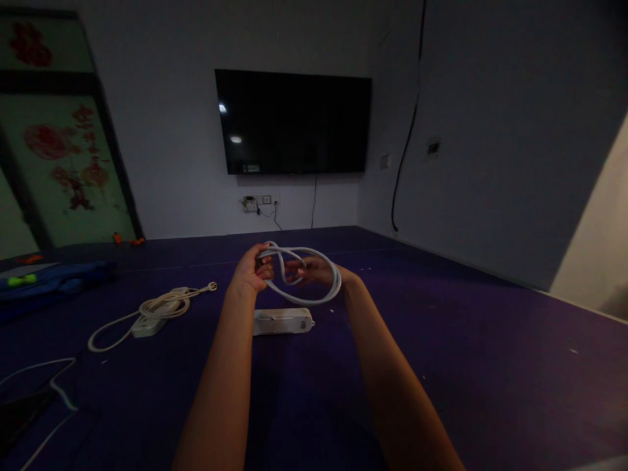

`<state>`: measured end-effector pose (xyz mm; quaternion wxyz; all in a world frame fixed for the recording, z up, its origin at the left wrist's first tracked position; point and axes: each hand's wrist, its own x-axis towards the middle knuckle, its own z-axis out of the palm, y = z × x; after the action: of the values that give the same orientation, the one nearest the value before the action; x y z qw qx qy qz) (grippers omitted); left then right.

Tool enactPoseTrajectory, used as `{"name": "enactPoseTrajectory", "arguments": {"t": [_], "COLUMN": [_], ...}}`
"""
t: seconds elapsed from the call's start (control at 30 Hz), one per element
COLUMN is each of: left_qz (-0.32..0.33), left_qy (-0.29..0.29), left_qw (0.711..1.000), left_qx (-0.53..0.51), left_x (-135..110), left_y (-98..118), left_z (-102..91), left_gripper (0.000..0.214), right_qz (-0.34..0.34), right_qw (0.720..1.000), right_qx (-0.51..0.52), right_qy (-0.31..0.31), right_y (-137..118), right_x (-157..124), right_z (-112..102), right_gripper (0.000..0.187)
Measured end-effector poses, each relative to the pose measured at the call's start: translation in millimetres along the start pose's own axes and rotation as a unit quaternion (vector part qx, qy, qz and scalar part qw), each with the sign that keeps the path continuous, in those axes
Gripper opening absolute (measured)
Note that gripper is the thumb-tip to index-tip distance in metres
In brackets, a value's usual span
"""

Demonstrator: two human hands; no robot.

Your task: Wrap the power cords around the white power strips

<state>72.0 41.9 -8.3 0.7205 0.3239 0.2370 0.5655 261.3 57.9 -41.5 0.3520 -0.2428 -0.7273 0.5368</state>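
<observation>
A white cable, looped into a loose coil, hangs in the air in front of me. My left hand is closed around one side of the coil, with the strands bunched in its fingers. Partly behind the loops is my right hand, its fingers pinched on an inner strand. Beneath the coil a white power strip lies on the purple surface, its left end hidden behind my left forearm. Whether the cable joins this strip I cannot tell.
To the left lies another power strip with its cream cord coiled on top. A thin white cable trails at the lower left. Blue cloth is farther back. A television hangs on the wall ahead.
</observation>
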Motion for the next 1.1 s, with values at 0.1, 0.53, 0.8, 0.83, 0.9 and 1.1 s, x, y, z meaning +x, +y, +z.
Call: {"name": "enactPoseTrajectory", "arguments": {"t": [0.1,0.53,0.8,0.83,0.9,1.1], "left_qz": [-0.005,-0.102,-0.176,-0.185,-0.202,-0.171], "left_qy": [-0.007,0.006,0.068,0.078,0.086,0.074], "left_qw": [1.0,0.995,0.937,0.925,0.912,0.894], "left_qx": [-0.002,0.015,0.295,0.323,0.346,0.408], "left_x": [2.2,16.5,11.4,7.8,-1.3,-30.3], "left_y": [-0.5,-18.2,-17.9,-13.8,-3.6,23.0], "left_z": [-2.3,-16.0,-25.9,-26.8,-27.3,-20.1], "left_gripper": [0.022,0.046,0.086,0.086,0.085,0.075], "right_qz": [0.027,-0.016,-0.082,-0.088,-0.101,-0.103], "right_qw": [0.999,0.983,0.948,0.943,0.938,0.924], "right_qx": [0.006,-0.107,-0.117,-0.126,-0.141,-0.168], "right_qy": [-0.027,0.148,0.285,0.295,0.301,0.329], "right_y": [-4.9,-38.8,-51.5,-51.1,-49.9,-49.1], "right_x": [3.1,-21.9,-12.9,-10.9,-6.8,5.0], "right_z": [4.0,-8.3,6.4,7.7,10.3,18.4], "right_gripper": [0.042,0.021,0.036,0.035,0.03,0.013]}}
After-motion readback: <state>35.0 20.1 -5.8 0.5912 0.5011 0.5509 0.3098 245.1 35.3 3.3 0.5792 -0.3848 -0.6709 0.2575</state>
